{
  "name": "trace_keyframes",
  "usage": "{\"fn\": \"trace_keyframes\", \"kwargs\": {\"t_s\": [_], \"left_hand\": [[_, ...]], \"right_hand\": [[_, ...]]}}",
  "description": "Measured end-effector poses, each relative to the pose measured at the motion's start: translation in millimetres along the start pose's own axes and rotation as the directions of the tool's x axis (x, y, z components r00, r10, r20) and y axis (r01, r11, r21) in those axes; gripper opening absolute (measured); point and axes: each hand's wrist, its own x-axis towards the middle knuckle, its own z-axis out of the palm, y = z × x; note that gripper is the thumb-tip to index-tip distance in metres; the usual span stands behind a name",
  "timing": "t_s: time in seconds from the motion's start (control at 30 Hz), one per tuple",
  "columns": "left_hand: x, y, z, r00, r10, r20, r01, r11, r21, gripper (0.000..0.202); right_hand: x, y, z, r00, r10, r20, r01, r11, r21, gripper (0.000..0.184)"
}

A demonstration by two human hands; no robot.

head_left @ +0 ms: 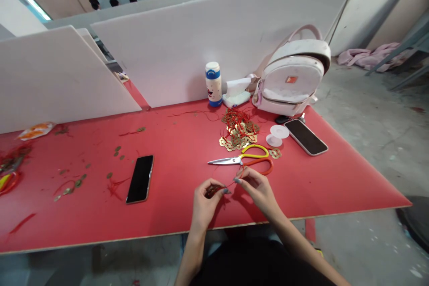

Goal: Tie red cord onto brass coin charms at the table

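Tabletop of red laminate point(335, 178) carries a white leather backpack point(295, 80) at the back, a black slab phone point(140, 178) to the left, and yellow-and-orange-handled steel scissors point(241, 158) just beyond the hands. Near the front edge, the left hand point(205, 203) pinches a small bunch of brass coins point(212, 191); the right hand point(258, 190) pinches their thin red thread point(231, 184).

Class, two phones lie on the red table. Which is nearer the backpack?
The phone beside the white spool, right of the scissors; the other phone lies alone farther left.
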Motion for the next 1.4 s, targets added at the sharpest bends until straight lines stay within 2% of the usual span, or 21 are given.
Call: {"fn": "trace_keyframes", "kwargs": {"t_s": [0.17, 0.33, 0.47, 0.6, 0.73, 0.87, 0.97, 1.03, 1.1, 1.17, 1.27, 1.33, 1.4], "left_hand": [[-2.5, 1.7, 0.8, 1.000, -0.026, -0.010, 0.026, 1.000, -0.008, 0.011], [-3.9, -2.3, -1.8, 0.992, -0.127, 0.027, 0.128, 0.992, -0.024, 0.033], [-3.5, -5.2, -1.3, 0.989, -0.140, 0.048, 0.143, 0.987, -0.071, 0.023], [-1.8, -6.7, 0.9, 0.993, -0.108, 0.037, 0.110, 0.993, -0.051, 0.016], [-0.3, -6.9, 1.1, 0.997, -0.074, -0.032, 0.074, 0.997, 0.004, 0.016], [1.2, -5.7, -2.9, 0.996, -0.007, -0.083, 0.011, 0.999, 0.050, 0.013], [2.0, -5.0, -5.8, 0.994, 0.048, -0.098, -0.036, 0.991, 0.126, 0.012], [1.3, -4.0, -6.0, 0.991, 0.087, -0.105, -0.065, 0.978, 0.200, 0.012], [-0.7, -2.0, -4.9, 0.981, 0.155, -0.118, -0.114, 0.948, 0.297, 0.012], [-3.4, 1.1, -3.3, 0.970, 0.230, -0.078, -0.184, 0.906, 0.382, 0.012], [-6.7, 6.8, -2.2, 0.959, 0.272, 0.086, -0.283, 0.879, 0.383, 0.013], [-7.3, 9.8, -2.8, 0.953, 0.255, 0.160, -0.295, 0.903, 0.314, 0.015], [-7.1, 11.1, -3.3, 0.956, 0.235, 0.177, -0.272, 0.935, 0.229, 0.017]], "right_hand": [[0.8, -0.3, 1.8, 0.999, 0.024, -0.039, -0.023, 0.999, 0.026, 0.036], [-0.5, 3.9, 5.7, 0.990, 0.126, -0.063, -0.122, 0.991, 0.061, 0.030], [-1.3, 6.6, 6.8, 0.985, 0.150, -0.083, -0.139, 0.982, 0.127, 0.030], [-2.9, 10.7, 9.9, 0.979, 0.193, -0.068, -0.175, 0.963, 0.207, 0.034], [-8.4, 17.5, 17.5, 0.968, 0.233, 0.095, -0.249, 0.939, 0.239, 0.042], [-17.8, 24.3, 25.0, 0.933, 0.238, 0.270, -0.288, 0.943, 0.164, 0.042], [-21.3, 21.4, 24.3, 0.930, 0.232, 0.284, -0.244, 0.970, 0.007, 0.033], [-20.0, 14.3, 19.8, 0.948, 0.188, 0.259, -0.145, 0.973, -0.178, 0.026], [-16.3, 4.9, 13.0, 0.963, 0.099, 0.252, 0.003, 0.927, -0.376, 0.020], [-11.5, -4.7, 5.3, 0.961, -0.003, 0.278, 0.147, 0.854, -0.500, 0.019], [-5.0, -15.3, -4.2, 0.943, -0.106, 0.315, 0.265, 0.810, -0.523, 0.021], [-2.2, -17.8, -7.1, 0.944, -0.135, 0.302, 0.271, 0.839, -0.472, 0.023], [-0.7, -15.8, -6.7, 0.951, -0.144, 0.273, 0.246, 0.888, -0.388, 0.024]]}}
